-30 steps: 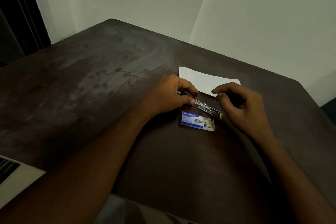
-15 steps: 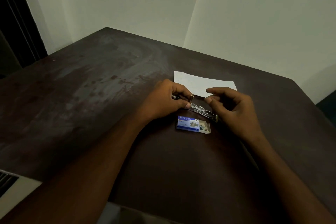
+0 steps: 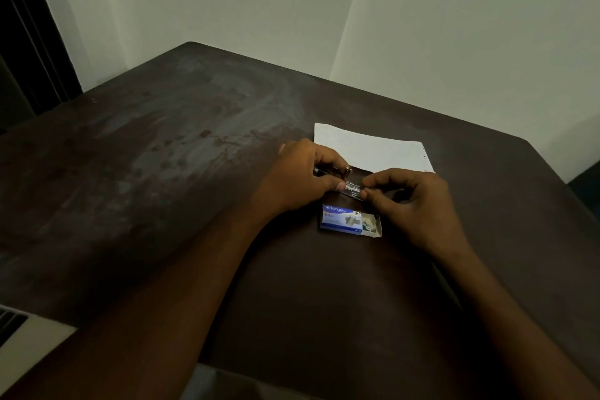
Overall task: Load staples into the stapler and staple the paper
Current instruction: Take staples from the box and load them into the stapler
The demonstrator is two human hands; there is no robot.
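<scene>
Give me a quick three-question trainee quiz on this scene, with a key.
1. True or false: the white sheet of paper lies on the dark brown table beyond the small metal stapler.
2. The blue cardboard staple box is open at the end nearer the ____ hand.
3. The left hand grips the stapler; the right hand pinches at: A the stapler, B the paper, C the box?
Key: 1 true; 2 right; 3 A.
</scene>
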